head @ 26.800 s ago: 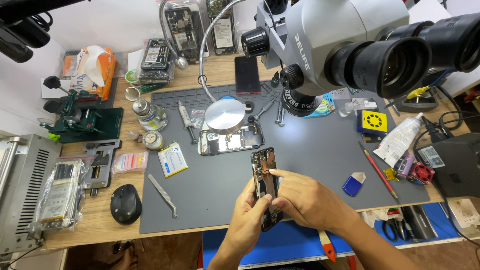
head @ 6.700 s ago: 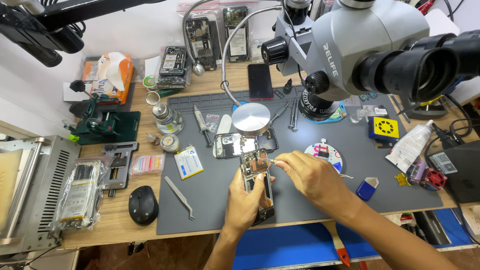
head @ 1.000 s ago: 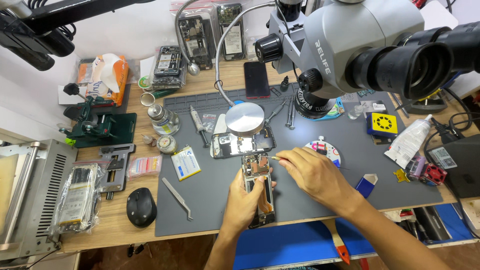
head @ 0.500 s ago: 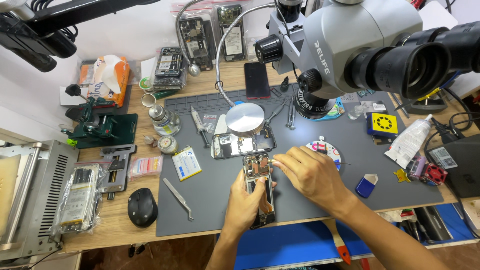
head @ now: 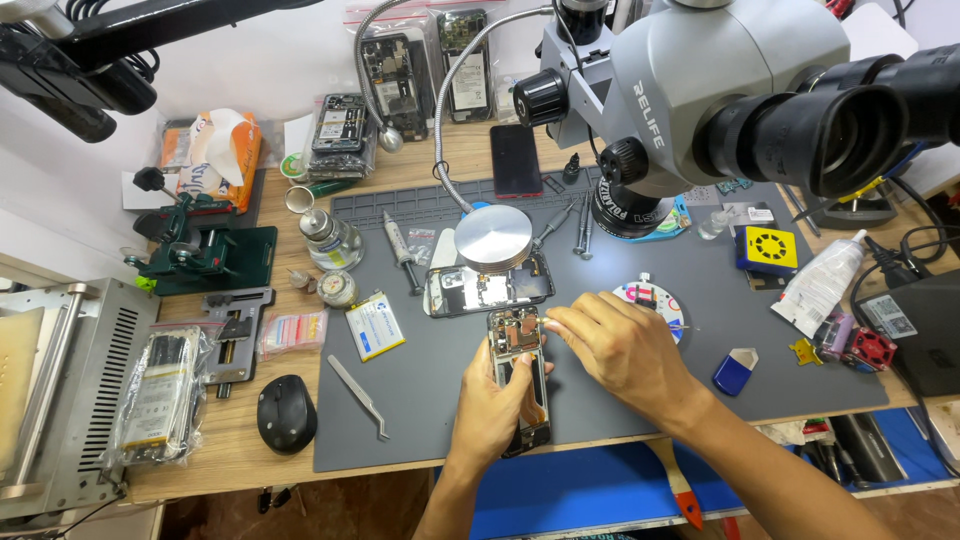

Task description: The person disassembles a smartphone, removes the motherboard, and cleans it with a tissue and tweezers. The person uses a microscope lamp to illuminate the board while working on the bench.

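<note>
On the grey mat (head: 620, 400) of the table, the left hand (head: 492, 400) grips an opened phone (head: 520, 372) from below. The right hand (head: 618, 345) pinches its fingertips at the phone's far end, near a second opened phone (head: 488, 290).

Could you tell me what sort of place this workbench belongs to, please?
Most likely a phone repair bench. The left hand holds an opened smartphone with exposed circuitry while the right hand works at its top, over a grey silicone work mat, beneath a large grey stereo microscope.
</note>
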